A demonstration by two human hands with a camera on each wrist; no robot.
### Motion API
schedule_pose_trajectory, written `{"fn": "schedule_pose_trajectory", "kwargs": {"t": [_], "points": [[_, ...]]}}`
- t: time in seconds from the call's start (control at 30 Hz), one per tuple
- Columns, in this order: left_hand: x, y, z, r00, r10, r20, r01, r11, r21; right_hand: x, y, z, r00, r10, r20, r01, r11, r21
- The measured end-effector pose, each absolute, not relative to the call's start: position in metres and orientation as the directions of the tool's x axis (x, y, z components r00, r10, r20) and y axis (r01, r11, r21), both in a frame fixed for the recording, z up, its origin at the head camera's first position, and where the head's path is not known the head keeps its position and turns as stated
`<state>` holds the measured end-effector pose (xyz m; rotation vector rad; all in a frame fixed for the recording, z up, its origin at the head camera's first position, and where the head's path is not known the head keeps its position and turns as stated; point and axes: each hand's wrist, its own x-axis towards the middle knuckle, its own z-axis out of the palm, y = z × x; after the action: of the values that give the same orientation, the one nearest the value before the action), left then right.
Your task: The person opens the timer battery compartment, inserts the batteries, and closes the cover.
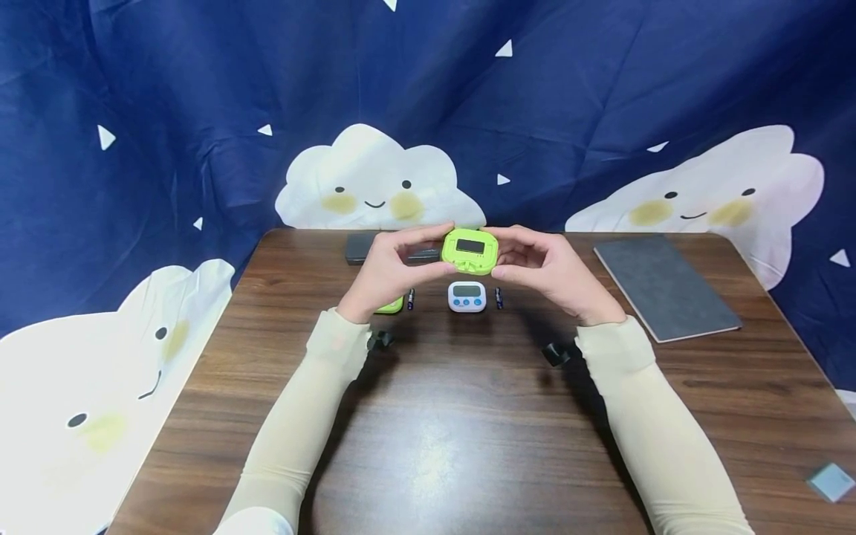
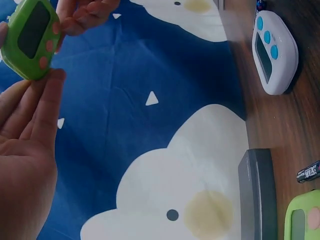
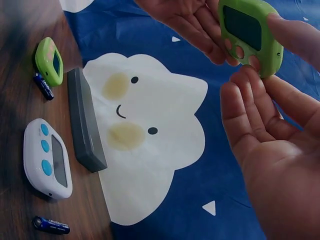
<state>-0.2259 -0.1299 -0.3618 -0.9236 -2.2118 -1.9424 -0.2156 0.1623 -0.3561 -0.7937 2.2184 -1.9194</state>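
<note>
Both hands hold a green digital timer point(image 1: 471, 260) up above the table, one at each side, between thumbs and fingertips. Its back, with a dark rectangular recess, faces the head camera. In the wrist views its dark screen and pink buttons show on the front of the timer point(image 3: 270, 50). My left hand point(image 1: 394, 266) pinches the left side and my right hand point(image 1: 551, 271) the right side. Below them on the table lies a white timer point(image 1: 467, 298) with blue buttons. A battery point(image 1: 498, 298) lies to its right, another battery point(image 1: 411, 299) to its left.
A second green timer point(image 3: 49, 61), partly hidden by the left hand in the head view, lies near the left battery. Behind stands a long dark grey box point(image 1: 360, 248). A grey notebook point(image 1: 665, 286) lies at right, a light blue block point(image 1: 831, 481) at the near right edge.
</note>
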Motion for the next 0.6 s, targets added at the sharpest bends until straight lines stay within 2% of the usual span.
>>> {"fn": "schedule_pose_trajectory", "kwargs": {"t": [0.6], "points": [[-0.229, -0.129, -0.363, -0.858, 0.257, 0.446, 0.481, 0.095, 0.871, -0.216, 0.146, -0.365, -0.898, -0.304, 0.318, -0.308, -0.083, -0.948]]}}
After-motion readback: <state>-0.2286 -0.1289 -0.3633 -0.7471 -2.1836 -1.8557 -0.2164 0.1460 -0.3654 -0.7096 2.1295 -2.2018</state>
